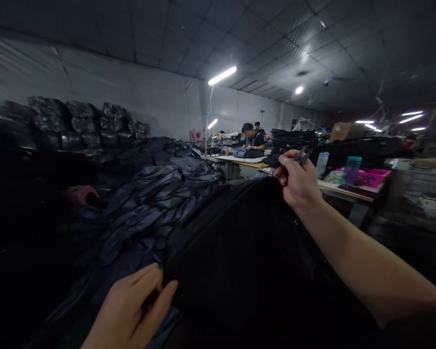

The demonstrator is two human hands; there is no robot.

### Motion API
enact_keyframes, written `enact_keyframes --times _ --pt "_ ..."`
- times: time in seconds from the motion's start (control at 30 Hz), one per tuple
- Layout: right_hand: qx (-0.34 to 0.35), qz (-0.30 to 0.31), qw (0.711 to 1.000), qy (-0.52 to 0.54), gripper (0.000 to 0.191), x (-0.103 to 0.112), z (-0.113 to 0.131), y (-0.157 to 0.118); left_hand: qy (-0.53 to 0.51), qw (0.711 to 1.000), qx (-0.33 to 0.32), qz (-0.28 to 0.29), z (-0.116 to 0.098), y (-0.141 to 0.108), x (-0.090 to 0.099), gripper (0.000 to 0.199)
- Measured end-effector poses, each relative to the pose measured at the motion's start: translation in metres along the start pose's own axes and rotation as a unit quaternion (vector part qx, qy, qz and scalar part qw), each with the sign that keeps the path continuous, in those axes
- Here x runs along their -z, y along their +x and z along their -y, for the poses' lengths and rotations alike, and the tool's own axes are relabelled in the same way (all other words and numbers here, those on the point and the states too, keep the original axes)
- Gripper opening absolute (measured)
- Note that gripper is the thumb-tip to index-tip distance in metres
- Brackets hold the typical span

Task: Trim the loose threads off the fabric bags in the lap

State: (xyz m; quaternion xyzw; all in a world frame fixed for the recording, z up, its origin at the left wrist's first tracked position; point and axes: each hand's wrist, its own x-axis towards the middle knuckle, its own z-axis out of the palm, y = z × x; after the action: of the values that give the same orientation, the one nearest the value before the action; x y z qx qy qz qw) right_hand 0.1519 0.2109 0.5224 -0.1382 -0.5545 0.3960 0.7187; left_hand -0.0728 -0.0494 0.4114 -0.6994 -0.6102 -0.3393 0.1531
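**Floor hand:** What's around you?

**Me:** A plastic-sheeted wall [123, 92] runs along the left, with black bagged bundles [80, 121] piled against it. A seated co-worker [253, 138] is bent over dark cloth at the far bench [240, 160], and a pink tray [370, 178] sits near the front edge of the right bench [343, 191].

**Floor hand:** And closer in?

**Me:** A slumped heap of navy fabric pieces [160, 194] fills the left. A black cloth [236, 242] rises right in front of me, spanning the space between my hands.

**Floor hand:** What are your hands doing?

**Me:** My left hand [129, 310] is closed narrow, pinching the cloth's lower edge. My right hand [298, 182] is also closed, at the cloth's upper edge, holding what look like small thread snips [303, 155] pointing up. The dim light hides their exact shape.

**Floor hand:** What could go wrong?

**Me:** With those blades so near the cloth, a slip could nick it. Black on black in this light would hide a snag, and if my left pinch loosened, the cloth could slide into the navy heap.
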Motion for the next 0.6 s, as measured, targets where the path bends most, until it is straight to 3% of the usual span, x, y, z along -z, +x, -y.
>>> enact_keyframes --times 0.07,0.13,0.23,0.3,0.43,0.5,0.6 --pt "0.006 0.018 1.000 0.020 0.018 -0.006 0.013 -0.019 0.003 0.999 0.045 -0.009 0.001 -0.001 0.009 0.032" --pt "-0.002 0.051 0.998 0.038 0.017 -0.015 0.028 -0.042 0.038 0.993 0.095 -0.059 -0.004 0.008 0.021 0.028" --pt "-0.057 0.148 0.986 0.057 0.016 -0.031 0.050 -0.079 0.057 0.991 0.099 -0.071 -0.023 0.028 0.032 0.033" --pt "-0.122 0.259 0.956 0.069 0.015 -0.041 0.060 -0.106 0.040 0.995 0.078 -0.043 -0.036 0.035 0.034 0.043" --pt "-0.229 0.456 0.856 0.082 0.013 -0.054 0.070 -0.148 -0.006 0.997 0.071 -0.034 -0.042 0.023 0.035 0.039" --pt "-0.248 0.501 0.825 0.083 0.013 -0.062 0.069 -0.159 -0.029 0.997 0.062 -0.047 -0.035 0.011 0.038 0.041" --pt "-0.251 0.516 0.813 0.095 0.012 -0.075 0.065 -0.167 -0.050 0.996 0.043 -0.065 -0.021 -0.005 0.045 0.038"
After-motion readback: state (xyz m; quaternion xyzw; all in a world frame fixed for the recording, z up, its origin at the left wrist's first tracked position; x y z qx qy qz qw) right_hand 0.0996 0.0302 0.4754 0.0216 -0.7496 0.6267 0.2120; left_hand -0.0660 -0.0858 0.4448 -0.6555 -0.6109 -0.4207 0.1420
